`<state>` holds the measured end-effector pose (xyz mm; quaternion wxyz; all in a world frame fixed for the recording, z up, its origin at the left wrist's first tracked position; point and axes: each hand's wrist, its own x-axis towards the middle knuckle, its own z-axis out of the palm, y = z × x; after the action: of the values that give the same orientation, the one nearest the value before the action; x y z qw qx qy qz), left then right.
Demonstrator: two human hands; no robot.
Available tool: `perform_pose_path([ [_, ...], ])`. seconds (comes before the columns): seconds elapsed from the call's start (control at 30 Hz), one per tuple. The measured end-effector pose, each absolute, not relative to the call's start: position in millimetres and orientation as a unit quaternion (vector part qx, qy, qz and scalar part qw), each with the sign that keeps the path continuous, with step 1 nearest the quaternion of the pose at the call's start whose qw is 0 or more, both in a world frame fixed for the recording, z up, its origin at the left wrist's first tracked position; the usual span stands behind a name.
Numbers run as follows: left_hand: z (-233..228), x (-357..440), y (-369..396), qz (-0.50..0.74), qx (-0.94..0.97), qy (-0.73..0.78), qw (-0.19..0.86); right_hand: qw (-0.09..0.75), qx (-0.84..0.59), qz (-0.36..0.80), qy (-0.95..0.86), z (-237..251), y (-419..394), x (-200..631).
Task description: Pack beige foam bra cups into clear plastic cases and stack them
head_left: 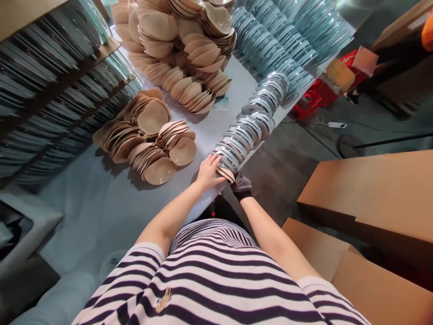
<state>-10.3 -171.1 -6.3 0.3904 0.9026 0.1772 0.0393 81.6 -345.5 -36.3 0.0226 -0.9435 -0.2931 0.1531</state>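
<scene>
In the head view, the bare left hand grasps the near end of a long row of round, thin discs with shiny metallic rims, its fingers over the top and its thumb against a tan, curved, shell-like piece at that end. The right hand, in a dark, finely striped glove, is at the other side of the same end; its fingertips are hidden, so I cannot tell whether it grips or merely supports. The row lies along the edge of a pale, smooth table, its discs leaning one against the next.

As far as can be judged, the lining-up of this row is well advanced, while the tan piece between the hands is not yet settled. Much seems left: two clusters of tan, glossy, shell-like pieces rest on the table to the left, and a larger heap of similar tan pieces lies beyond. At the far end, ranks of bluish, clear-looking discs stand packed close together. Whether those ranks are finished or waiting, the view does not show.
</scene>
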Motion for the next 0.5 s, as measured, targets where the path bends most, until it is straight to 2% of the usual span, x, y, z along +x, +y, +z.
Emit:
perform_pose_path([
  [0.27, -6, -10, -168, 0.008, 0.923, 0.171, 0.345, 0.032, -0.92, 0.129, -0.369, -1, -353, 76],
  [0.5, -4, -9, -173, 0.021, 0.935, 0.144, 0.323, 0.014, -0.917, 0.183, -0.354, -17, -334, 78],
])
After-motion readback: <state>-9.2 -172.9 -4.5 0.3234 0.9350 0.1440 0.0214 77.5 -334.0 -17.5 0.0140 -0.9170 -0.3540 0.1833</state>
